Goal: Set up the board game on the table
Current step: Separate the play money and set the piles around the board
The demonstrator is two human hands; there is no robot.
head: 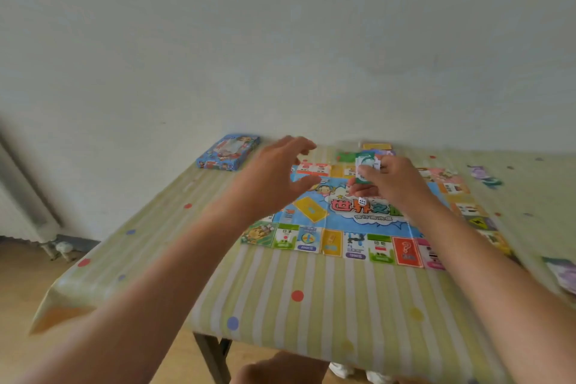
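The colourful paper game board lies flat on the striped table. Above its far half my right hand grips a small stack of green and white cards, held upright. Left of it, my left hand hovers over the board with fingers spread and slightly bent, holding nothing. A white die rests on the board's blue middle, just below my right hand. A yellow card slot is printed on the board's left side.
The blue game box lies at the table's far left corner. More cards sit at the far edge by the wall. Paper money lies at the right, and more notes at the right edge. The table's near part shows only striped cloth.
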